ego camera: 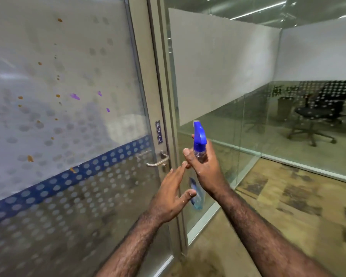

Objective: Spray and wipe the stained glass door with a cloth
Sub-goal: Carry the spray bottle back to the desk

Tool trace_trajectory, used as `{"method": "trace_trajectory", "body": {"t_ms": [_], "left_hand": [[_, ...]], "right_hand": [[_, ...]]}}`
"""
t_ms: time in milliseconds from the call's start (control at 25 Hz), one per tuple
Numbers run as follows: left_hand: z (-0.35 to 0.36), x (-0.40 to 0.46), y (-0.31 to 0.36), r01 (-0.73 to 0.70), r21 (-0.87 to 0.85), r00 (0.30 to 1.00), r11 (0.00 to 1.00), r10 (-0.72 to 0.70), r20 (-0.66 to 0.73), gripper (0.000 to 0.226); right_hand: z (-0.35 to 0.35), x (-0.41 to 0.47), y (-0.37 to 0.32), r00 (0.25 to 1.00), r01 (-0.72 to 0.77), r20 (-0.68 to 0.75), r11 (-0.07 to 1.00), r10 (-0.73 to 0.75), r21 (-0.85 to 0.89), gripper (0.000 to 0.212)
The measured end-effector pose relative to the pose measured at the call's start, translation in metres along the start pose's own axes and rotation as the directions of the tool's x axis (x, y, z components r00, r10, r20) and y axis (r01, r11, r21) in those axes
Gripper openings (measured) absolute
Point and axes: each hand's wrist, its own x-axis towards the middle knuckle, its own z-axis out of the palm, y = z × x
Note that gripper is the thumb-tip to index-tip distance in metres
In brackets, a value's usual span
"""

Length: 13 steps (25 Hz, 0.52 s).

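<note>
The right hand (203,168) holds the spray bottle (199,143) and the left hand (173,193) is open, so with no cloth in view, spray could drip down the door (64,92).

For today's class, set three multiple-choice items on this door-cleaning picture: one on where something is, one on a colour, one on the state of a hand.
1. Where is the PULL sign?
A. above the door handle
B. on the floor
C. on the office chair

2. What colour is the top of the spray bottle?
A. red
B. blue
C. green

3. What is the left hand doing?
A. gripping a cloth
B. turning the handle
C. open, holding nothing

Key:
1 A, the sign sits on the door frame just over the handle.
2 B, the nozzle and trigger are blue.
3 C, its fingers are spread beside the right hand, which grips the bottle.
</note>
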Motion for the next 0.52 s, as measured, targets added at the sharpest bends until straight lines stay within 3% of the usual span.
{"method": "trace_trajectory", "body": {"t_ms": [200, 520], "left_hand": [[0.097, 0.038, 0.051, 0.093, -0.116, 0.98, 0.989, -0.07, 0.186, 0.115], [0.256, 0.078, 0.162, 0.017, -0.371, 0.94, 0.928, 0.112, 0.323, 0.078]], "right_hand": [[-0.109, -0.014, 0.012, 0.993, -0.081, -0.09, 0.995, 0.075, -0.06, 0.031], [-0.292, -0.061, 0.028, 0.95, -0.215, -0.272, 0.954, 0.154, -0.209, 0.05]]}}
